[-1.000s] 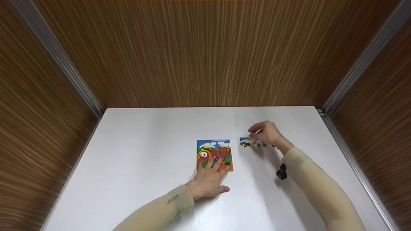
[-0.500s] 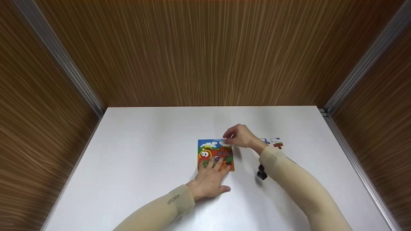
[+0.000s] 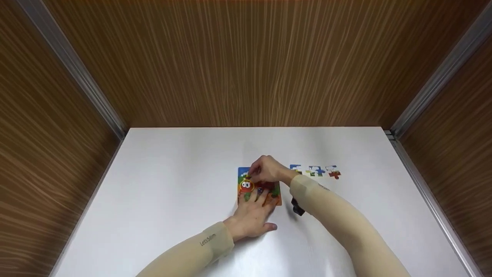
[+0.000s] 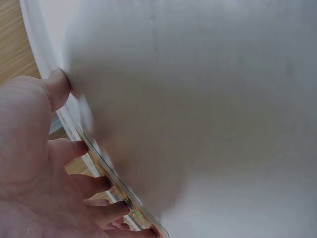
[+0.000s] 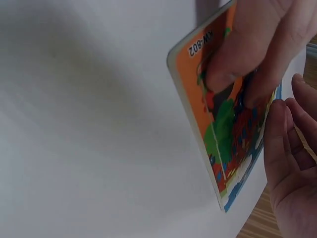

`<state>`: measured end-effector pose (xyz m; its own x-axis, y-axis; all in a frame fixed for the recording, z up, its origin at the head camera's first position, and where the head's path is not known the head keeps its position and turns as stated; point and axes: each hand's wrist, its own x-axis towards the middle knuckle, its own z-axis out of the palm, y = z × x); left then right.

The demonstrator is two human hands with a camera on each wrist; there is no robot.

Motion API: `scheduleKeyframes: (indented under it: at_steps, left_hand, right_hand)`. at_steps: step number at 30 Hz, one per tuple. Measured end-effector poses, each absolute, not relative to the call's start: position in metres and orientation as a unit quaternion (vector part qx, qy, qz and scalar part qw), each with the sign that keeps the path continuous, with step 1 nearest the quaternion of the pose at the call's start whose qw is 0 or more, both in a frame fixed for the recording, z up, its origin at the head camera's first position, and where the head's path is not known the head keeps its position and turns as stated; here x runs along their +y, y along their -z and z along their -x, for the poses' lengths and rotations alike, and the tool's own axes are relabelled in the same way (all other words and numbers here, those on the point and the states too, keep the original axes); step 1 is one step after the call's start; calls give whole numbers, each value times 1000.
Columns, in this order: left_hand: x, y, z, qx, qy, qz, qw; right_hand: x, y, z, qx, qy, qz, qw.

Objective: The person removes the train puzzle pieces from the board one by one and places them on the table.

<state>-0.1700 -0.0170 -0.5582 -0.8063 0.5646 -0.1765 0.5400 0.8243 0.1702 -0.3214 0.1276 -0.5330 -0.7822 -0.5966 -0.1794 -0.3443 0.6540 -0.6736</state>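
A colourful jigsaw puzzle board [image 3: 246,186], with a red wide-eyed character and an orange border, lies on the white table. My left hand [image 3: 250,219] rests on its lower half with spread fingers; the left wrist view shows those fingertips along the board's edge [image 4: 124,191]. Above the board's upper part, my right hand [image 3: 268,169] brings thumb and fingertips together on what looks like a small puzzle piece, largely hidden by the fingers. In the right wrist view the right hand [image 5: 292,168] is close to the board's far side, beside the left fingers [image 5: 237,59].
To the right of the board lie three loose puzzle pieces: one blue and white piece [image 3: 295,167], a middle piece [image 3: 316,171] and a red and white piece [image 3: 333,172]. A black device [image 3: 298,207] sits under the right wrist. Wood-grain panels [image 3: 246,65] surround the table.
My right hand has moved left from the loose pieces to over the board, uncovering them. The left hand has stayed in place on the board.
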Motion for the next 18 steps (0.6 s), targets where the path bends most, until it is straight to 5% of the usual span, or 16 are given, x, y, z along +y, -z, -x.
scheduleKeyframes:
  at_steps: [18]
  left_hand:
    - [-11, 558, 166, 949, -71, -286, 111]
  right_hand:
    - [113, 538, 314, 922, 251, 250, 156]
